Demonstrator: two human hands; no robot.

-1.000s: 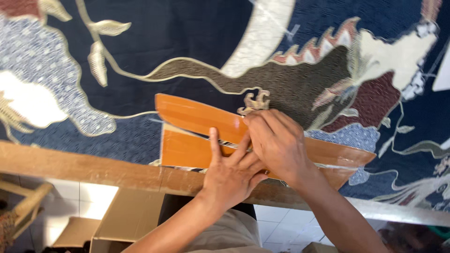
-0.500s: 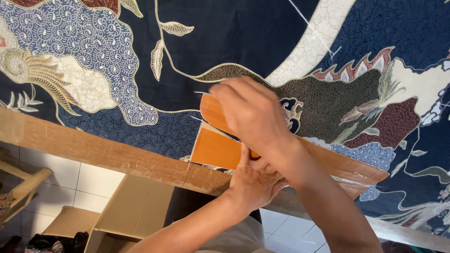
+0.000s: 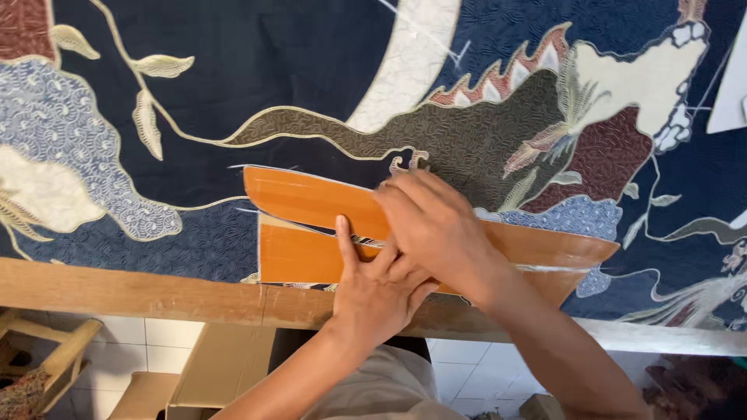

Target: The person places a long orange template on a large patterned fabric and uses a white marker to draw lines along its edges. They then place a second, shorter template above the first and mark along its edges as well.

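Two orange templates [image 3: 311, 202] lie on the cloth [image 3: 233, 93], partly under both hands. The left hand [image 3: 377, 288] rests flat and open on the lower piece, fingers spread, gripping nothing. The right hand [image 3: 436, 225] presses palm-down on the upper piece, fingers nearly straight, overlapping the left fingertips. A wooden table edge [image 3: 117, 292] runs just below the wrists.

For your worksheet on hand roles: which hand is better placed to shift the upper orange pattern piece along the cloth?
Probably the right hand: it lies flat on the upper orange pattern piece. The left hand presses the lower orange piece near the wooden edge.
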